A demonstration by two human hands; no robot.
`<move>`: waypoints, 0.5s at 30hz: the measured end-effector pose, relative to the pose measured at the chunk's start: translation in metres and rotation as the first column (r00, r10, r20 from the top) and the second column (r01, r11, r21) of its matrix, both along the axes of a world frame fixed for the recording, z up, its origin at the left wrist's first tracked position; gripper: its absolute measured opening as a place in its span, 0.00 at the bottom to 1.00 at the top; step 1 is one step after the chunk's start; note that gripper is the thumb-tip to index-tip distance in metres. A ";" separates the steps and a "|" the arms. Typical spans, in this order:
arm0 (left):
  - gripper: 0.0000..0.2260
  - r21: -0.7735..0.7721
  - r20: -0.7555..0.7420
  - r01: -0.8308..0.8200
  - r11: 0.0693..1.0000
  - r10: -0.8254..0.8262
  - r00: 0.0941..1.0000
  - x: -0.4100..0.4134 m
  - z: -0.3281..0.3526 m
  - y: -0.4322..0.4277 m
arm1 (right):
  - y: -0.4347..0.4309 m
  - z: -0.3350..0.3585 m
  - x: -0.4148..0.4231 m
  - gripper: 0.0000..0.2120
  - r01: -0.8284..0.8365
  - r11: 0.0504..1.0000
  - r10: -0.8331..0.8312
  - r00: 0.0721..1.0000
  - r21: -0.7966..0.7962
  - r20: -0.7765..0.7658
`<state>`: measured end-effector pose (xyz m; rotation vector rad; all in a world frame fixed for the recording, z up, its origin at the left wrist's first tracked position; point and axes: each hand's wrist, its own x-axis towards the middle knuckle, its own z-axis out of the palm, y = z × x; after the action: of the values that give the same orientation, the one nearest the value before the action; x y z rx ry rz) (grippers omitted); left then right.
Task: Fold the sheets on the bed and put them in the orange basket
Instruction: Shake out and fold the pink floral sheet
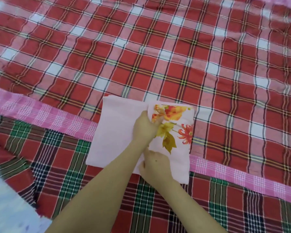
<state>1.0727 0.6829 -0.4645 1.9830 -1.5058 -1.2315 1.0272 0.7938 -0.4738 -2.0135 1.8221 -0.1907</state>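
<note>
A pale pink sheet (118,132), folded small, lies on the bed at the middle of the view. One flap of it, printed with orange and yellow flowers (178,132), is turned over on its right half. My left hand (145,127) grips the flap's inner edge near the top, fingers curled into the cloth. Closer to me, my right hand (155,167) pinches the same edge at the lower end. The orange basket is out of view.
A large red and white plaid sheet (158,52) is spread over the far bed. A pink checked sheet (45,115) runs as a band across the middle. A red and green plaid sheet (65,174) covers the near side. Something pale blurs the lower left corner (8,207).
</note>
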 end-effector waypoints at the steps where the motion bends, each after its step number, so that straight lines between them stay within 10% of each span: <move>1: 0.19 -0.033 0.044 -0.005 0.999 0.007 0.999 0.000 -0.004 -0.004 | 0.004 0.000 -0.002 0.26 -0.048 0.999 0.049 0.998 -0.026 0.051; 5: 0.16 -0.069 0.087 -0.025 0.997 0.031 0.996 0.007 -0.018 -0.015 | 0.009 0.015 -0.028 0.19 0.215 0.977 -0.205 0.926 0.003 0.317; 9: 0.14 -0.130 0.157 -0.039 0.991 0.059 0.986 0.010 -0.014 -0.007 | -0.017 0.026 -0.078 0.18 0.664 0.740 -0.612 0.731 -0.108 0.302; 15: 0.14 -0.379 0.437 0.231 0.896 -0.046 0.898 0.017 -0.009 0.046 | -0.029 -0.002 -0.121 0.23 0.592 0.603 -0.790 0.536 0.535 0.297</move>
<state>1.0898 0.7287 -0.4738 1.9303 -1.9534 -0.4592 0.9064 0.7647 -0.4760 -0.7330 1.9958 -0.5151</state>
